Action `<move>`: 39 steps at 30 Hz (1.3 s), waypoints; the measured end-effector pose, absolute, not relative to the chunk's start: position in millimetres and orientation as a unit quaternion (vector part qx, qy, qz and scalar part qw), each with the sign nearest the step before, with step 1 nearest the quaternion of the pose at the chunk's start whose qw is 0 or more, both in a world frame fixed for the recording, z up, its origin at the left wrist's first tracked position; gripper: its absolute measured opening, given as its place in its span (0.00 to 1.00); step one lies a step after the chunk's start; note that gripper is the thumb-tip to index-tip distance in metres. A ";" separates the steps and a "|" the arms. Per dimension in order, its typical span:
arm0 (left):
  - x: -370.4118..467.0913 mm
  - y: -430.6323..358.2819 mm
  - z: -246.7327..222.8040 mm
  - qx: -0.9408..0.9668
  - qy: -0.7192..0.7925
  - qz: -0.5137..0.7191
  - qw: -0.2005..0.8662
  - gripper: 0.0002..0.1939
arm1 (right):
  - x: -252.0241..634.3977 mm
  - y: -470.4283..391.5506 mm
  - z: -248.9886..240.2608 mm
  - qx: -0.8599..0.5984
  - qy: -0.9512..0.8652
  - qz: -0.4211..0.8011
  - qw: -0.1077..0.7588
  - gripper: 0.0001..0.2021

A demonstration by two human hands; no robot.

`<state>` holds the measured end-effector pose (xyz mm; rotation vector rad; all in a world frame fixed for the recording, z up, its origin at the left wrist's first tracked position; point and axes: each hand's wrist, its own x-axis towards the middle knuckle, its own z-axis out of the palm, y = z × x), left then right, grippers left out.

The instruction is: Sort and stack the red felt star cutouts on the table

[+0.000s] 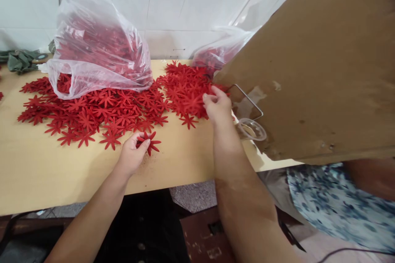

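Nearest the viewer, the person's bare right forearm (237, 181) is stretching up and away over a pale, smooth, wood-coloured bench (175, 160). Beyond it, the right hand (218, 107) is lying at the right edge of a loose heap of bright red, many-petalled flower shapes (185, 86). The heap is spreading left of and beyond these fingers, so the right hand is sitting nearer to it than the left. Thumb and forefinger are bending toward each other; whether anything is between them cannot be told.

Nearer the body and to the left, the left hand (131, 154) is pinching one red flower shape with slim petals (152, 144) between thumb and fingers. Its petals are radiating all around, with no single long axis, and most are pointing out to the right of the fingertips.

Just beyond the left fingers, a broader red pile (101, 111) is overlapping itself in flat, matte layers, apparently felt or foam. On it a filmy, crinkled, translucent plastic bag (98, 45) is bulging with more red. Right of the right fingers, a large brown board (324, 70) is leaning, with a bent metal wire (251, 100) and a clear plastic ring (252, 128) beside it.
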<state>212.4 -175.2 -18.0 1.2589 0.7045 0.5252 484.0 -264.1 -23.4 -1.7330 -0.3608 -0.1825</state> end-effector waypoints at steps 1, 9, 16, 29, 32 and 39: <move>212.5 -175.2 -18.3 0.572 0.318 0.238 0.718 0.06 | 480.8 -265.2 -19.7 -0.779 -0.179 -0.105 0.592 0.15; 213.2 -174.6 -18.4 0.584 0.280 0.242 0.722 0.06 | 335.5 -249.7 -1.3 -0.673 -0.379 0.037 0.635 0.14; 209.6 -171.7 -17.6 0.562 0.293 0.308 0.710 0.11 | 282.0 -242.4 -18.4 -0.599 -0.285 0.328 0.672 0.13; 205.8 -172.4 -19.5 0.659 0.294 0.285 0.631 0.09 | 290.9 -259.6 -19.0 -0.612 -0.297 0.246 0.690 0.10; 207.1 -174.4 -15.4 0.747 0.271 0.275 0.542 0.10 | 304.3 -280.1 -16.1 -0.619 -0.254 0.213 0.712 0.11; 286.4 -216.4 42.1 0.937 -0.019 0.192 0.290 0.13 | 325.7 -349.2 -24.9 -0.568 -0.112 0.147 0.802 0.12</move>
